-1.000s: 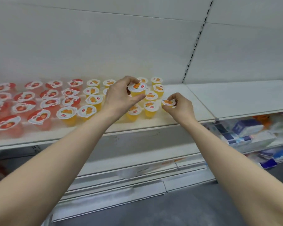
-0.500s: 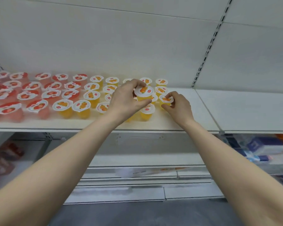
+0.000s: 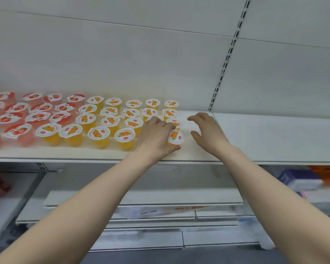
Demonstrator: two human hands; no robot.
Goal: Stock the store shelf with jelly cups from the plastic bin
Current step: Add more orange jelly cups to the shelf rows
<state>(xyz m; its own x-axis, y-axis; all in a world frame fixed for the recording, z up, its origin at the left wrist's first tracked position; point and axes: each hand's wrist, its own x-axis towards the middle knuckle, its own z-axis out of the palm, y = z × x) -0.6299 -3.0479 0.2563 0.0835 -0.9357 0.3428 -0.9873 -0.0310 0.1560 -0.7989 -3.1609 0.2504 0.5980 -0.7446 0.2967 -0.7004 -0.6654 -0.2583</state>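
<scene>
Both hands are raised to the white store shelf [image 3: 255, 138]. The left hand [image 3: 155, 137] grips one orange jelly cup [image 3: 176, 138]: the fingers curl over the far side of its lid and the thumb lies along the near side, low by the shelf surface. This cup sits at the right end of the front row, just beside the neighbouring cup of the same kind; whether its base touches the shelf cannot be told, as the hand covers it. The right hand [image 3: 210, 135] hovers just right of that cup, apart from it, fingers spread and loosely bent, holding nothing. The stocked orange jelly cups [image 3: 98, 135] stand upright in four rows running from the front edge to the back panel [image 3: 122, 63], lids up, each printed with orange fruit. To their left, the red jelly cups [image 3: 17, 130] fill the shelf in similar rows out to the frame edge. A slotted upright [image 3: 225, 63] divides the back panel above the right hand. The shelf section right of the upright carries nothing visible. Below, a lower shelf [image 3: 141, 199] juts out, and blurred packaged goods [image 3: 303, 181] lie at lower right; their kind cannot be told.
</scene>
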